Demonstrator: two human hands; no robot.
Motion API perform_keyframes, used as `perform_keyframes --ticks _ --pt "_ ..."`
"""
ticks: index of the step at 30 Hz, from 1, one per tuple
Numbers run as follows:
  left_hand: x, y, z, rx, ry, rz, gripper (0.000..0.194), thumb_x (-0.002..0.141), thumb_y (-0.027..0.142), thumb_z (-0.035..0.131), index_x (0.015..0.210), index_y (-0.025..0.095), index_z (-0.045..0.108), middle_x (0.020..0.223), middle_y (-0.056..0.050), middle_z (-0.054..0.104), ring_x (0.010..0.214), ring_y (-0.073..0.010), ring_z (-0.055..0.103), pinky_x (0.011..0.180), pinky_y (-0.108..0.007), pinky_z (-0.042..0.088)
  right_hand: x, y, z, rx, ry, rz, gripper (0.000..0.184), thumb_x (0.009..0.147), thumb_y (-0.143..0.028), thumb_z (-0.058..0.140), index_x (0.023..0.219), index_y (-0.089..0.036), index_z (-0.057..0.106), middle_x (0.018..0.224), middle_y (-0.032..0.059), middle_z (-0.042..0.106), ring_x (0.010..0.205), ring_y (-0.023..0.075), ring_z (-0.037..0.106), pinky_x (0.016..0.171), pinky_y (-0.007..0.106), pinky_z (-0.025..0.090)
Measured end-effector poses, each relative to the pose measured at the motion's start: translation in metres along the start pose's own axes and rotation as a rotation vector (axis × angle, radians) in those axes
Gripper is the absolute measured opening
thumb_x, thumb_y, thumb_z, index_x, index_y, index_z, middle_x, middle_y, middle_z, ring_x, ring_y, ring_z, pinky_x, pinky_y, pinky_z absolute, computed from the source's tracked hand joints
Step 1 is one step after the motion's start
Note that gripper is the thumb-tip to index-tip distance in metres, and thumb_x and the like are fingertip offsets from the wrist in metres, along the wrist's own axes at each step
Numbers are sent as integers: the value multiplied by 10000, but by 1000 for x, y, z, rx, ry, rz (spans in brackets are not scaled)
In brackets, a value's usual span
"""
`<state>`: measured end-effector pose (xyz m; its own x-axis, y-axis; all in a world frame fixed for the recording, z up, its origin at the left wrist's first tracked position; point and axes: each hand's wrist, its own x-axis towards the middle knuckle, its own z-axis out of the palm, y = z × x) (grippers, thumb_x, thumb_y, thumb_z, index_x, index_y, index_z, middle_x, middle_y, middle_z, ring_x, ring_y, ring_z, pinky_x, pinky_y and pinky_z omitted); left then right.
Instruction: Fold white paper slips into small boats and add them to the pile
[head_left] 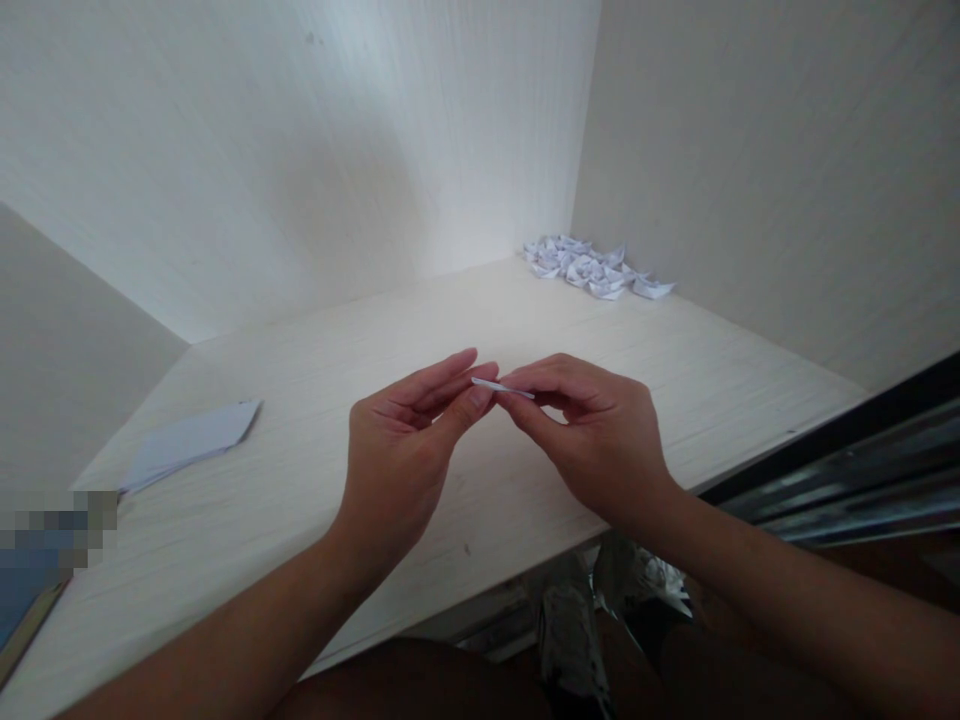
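A small folded piece of white paper (pixel 504 387) is pinched between both hands above the middle of the pale board surface, seen nearly edge-on. My left hand (pixel 412 430) grips its left end between thumb and fingertips. On the other end, my right hand (pixel 592 415) closes with thumb below and fingers above. How the paper is folded cannot be made out from this angle. Several small folded paper boats (pixel 581 265) lie heaped in the far right corner, apart from the hands.
A stack of white paper sheets (pixel 187 442) lies at the left. Beside it, at the lower left edge, is a blue item (pixel 34 575), partly pixelated. Pale walls enclose the surface (pixel 300 350) at the back and sides. Shoes (pixel 574 640) show below its front edge.
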<state>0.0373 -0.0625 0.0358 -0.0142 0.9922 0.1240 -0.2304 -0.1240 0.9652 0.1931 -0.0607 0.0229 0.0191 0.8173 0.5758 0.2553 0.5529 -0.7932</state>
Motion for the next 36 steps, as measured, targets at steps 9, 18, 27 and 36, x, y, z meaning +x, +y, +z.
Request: perform_keyframes --ticks 9,18,27,36 --pt "-2 4 3 -55 14 28 206 800 214 819 1005 227 803 1005 -44 823 1076 -239 755 1037 -437 585 -1 -3 2 -13 47 -84 129 853 -151 758 825 -271 796 898 12 799 817 184 736 731 338 589" --pt "-1 1 2 65 52 105 247 787 248 840 1029 229 797 994 -50 824 985 -232 779 993 -417 603 0 -4 3 9 34 2 57 860 -194 764 847 -241 793 831 11 784 741 161 699 677 305 565" --pt "2 0 -3 90 21 94 348 730 216 883 1065 254 794 927 -27 826 928 -219 783 969 -404 612 0 -5 1 -21 3 -11 119 854 -142 743 813 -244 790 809 -1 783 721 150 697 662 289 549" --pt "3 4 -5 95 -20 61 353 738 202 881 1076 257 799 896 -17 826 885 -199 784 947 -374 619 1 -4 -1 58 -43 62 66 843 -179 764 811 -226 798 812 11 790 721 151 698 642 286 522"
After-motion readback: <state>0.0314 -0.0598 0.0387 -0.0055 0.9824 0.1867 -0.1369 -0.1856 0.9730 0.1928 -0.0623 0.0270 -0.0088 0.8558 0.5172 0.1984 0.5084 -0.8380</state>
